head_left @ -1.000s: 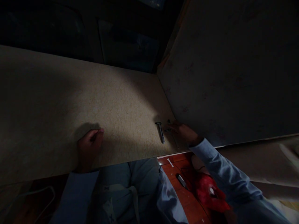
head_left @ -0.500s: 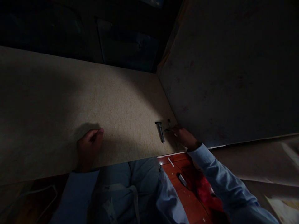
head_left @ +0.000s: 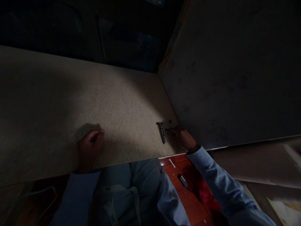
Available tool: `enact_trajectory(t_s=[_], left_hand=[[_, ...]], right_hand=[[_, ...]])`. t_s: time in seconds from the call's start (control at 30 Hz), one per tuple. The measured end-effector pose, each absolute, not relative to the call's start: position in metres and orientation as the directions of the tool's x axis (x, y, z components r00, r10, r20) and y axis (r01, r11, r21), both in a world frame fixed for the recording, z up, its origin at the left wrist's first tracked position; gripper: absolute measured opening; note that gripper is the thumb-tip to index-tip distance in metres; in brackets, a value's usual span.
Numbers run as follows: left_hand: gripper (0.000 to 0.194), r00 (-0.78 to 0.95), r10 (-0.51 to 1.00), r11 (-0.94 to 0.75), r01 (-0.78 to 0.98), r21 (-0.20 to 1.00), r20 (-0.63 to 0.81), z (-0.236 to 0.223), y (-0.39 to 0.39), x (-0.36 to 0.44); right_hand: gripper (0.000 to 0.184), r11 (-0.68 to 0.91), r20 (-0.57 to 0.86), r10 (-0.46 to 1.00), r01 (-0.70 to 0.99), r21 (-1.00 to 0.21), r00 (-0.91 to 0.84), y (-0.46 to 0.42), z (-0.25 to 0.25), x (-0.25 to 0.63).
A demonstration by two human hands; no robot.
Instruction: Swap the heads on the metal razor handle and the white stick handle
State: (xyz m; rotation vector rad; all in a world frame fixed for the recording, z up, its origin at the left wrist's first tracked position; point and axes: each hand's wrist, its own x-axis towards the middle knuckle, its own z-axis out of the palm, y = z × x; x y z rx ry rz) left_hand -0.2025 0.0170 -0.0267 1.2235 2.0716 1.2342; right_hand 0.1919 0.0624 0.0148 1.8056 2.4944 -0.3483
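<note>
At the right-hand end of the counter [head_left: 127, 103], near the wall [head_left: 230, 81], a T-shaped razor [head_left: 162, 134] lies flat, crosspiece away from the wearer, handle toward the near edge. Just right of it, a small dark piece [head_left: 167, 129] at the fingers of the right hand [head_left: 185, 138]; a second dark bit [head_left: 170, 121] slightly beyond.

Handling, by judgement: razor probably light and stiff, perhaps smooth; best hold mid-handle, clear of the crosspiece, which may be sharp. Small piece looks light and rigid, easily nudged; a fingertip pinch across its narrow sides would suit. Material unclear in dim light.

Right hand: low over the counter, palm down, forearm slanting in from the lower right, fingers pointing left. Fingers bunched near the small piece; cannot tell whether they grip it or merely touch.

Left hand [head_left: 90, 146]: well apart from the razor, resting on the counter near the front edge, forearm upright in view. Fingers curled in, thumb against forefinger, nothing visible between.
</note>
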Motion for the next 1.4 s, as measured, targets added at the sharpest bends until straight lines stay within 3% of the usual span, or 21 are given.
enact_trajectory(t_s=[0.13, 0.33, 0.7, 0.87, 1.17, 1.4], left_hand=[[0.033, -0.518, 0.852, 0.208, 0.46, 0.863, 0.071, -0.029, 0.018, -0.202], [0.033, -0.525, 0.85, 0.227, 0.428, 0.875, 0.036, -0.029, 0.017, -0.202], [0.032, -0.521, 0.851, 0.218, 0.456, 0.863, 0.061, -0.028, 0.016, -0.202], [0.033, -0.523, 0.851, 0.235, 0.441, 0.866, 0.035, -0.029, 0.017, -0.204], [0.032, -0.52, 0.852, 0.219, 0.459, 0.861, 0.06, -0.032, 0.017, -0.204], [0.033, -0.513, 0.855, 0.205, 0.473, 0.857, 0.079, -0.033, 0.018, -0.204]], right_hand=[[0.045, 0.336, -0.105, 0.928, 0.924, -0.182, -0.358, 0.062, 0.012, 0.194], [0.037, 0.339, -0.164, 0.915, 0.923, -0.18, -0.368, 0.064, 0.01, 0.191], [0.038, 0.333, -0.064, 0.931, 0.911, -0.244, -0.358, 0.063, 0.004, 0.195], [0.03, 0.327, -0.096, 0.927, 0.906, -0.27, -0.363, 0.063, 0.005, 0.194], [0.03, 0.291, -0.07, 0.943, 0.907, -0.304, -0.326, 0.064, 0.002, 0.195], [0.037, 0.209, 0.039, 0.978, 0.939, -0.273, -0.206, 0.059, 0.011, 0.191]])
